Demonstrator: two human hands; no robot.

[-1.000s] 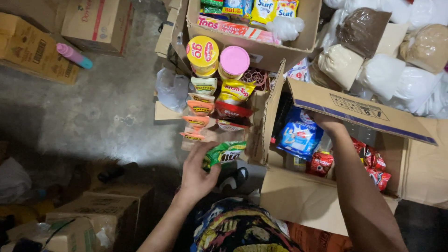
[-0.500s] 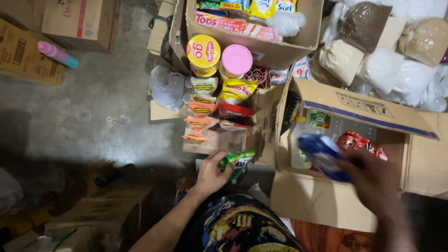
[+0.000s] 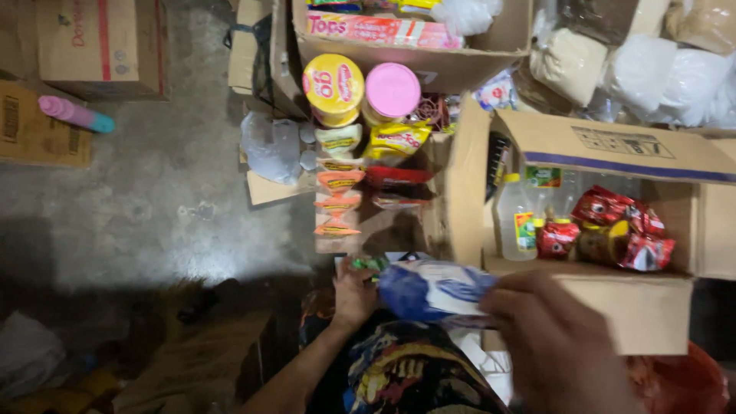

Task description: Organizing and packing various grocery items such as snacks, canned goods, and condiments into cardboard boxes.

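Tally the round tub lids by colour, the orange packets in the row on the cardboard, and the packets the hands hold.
Yellow round tub lid: 1
Pink round tub lid: 1
Orange flat snack packets: 4
Blue and white plastic packet in right hand: 1
Green packet at left hand: 1
Total: 8

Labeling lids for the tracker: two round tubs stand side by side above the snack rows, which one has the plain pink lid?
The right-hand tub, nearer the open cardboard box. Its lid is plain pink; the left tub has a yellow lid with red print.

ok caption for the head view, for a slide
Right hand holds a blue-and-white packet beside an open cardboard box; left hand grips a green packet.
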